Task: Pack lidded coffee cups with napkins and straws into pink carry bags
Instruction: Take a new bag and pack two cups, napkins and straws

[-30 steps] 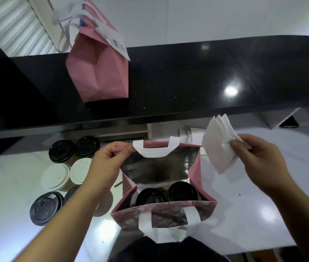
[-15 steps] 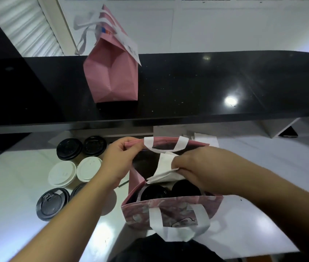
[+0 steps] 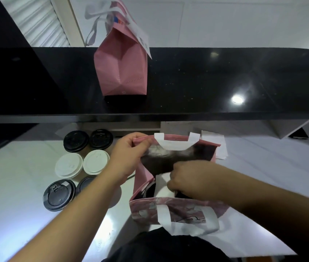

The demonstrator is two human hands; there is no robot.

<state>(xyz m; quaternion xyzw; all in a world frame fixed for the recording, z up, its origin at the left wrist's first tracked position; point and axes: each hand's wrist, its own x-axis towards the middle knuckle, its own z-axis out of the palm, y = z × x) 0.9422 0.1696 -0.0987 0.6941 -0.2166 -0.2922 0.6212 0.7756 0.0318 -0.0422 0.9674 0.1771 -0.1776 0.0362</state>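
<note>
An open pink carry bag (image 3: 144,210) with white handles stands on the white counter in front of me. My left hand (image 3: 129,156) pinches its far left rim and holds it open. My right hand (image 3: 189,178) is down inside the bag, shut on white napkins (image 3: 162,186) that lie against a black-lidded cup (image 3: 148,191) in the bag. To the left stand loose cups: two black-lidded (image 3: 76,140), two white-lidded (image 3: 68,165) and more black-lidded ones (image 3: 59,195) nearer me.
A second pink bag (image 3: 123,72), folded shut with a receipt on it, stands on the raised black ledge (image 3: 225,82) behind. A stack of white napkins (image 3: 219,148) lies just right of the open bag. The counter's front edge is near my body.
My right hand has carried the napkins from above the bag's right side down into the bag, onto the cups. My left hand keeps hold of the rim.
</note>
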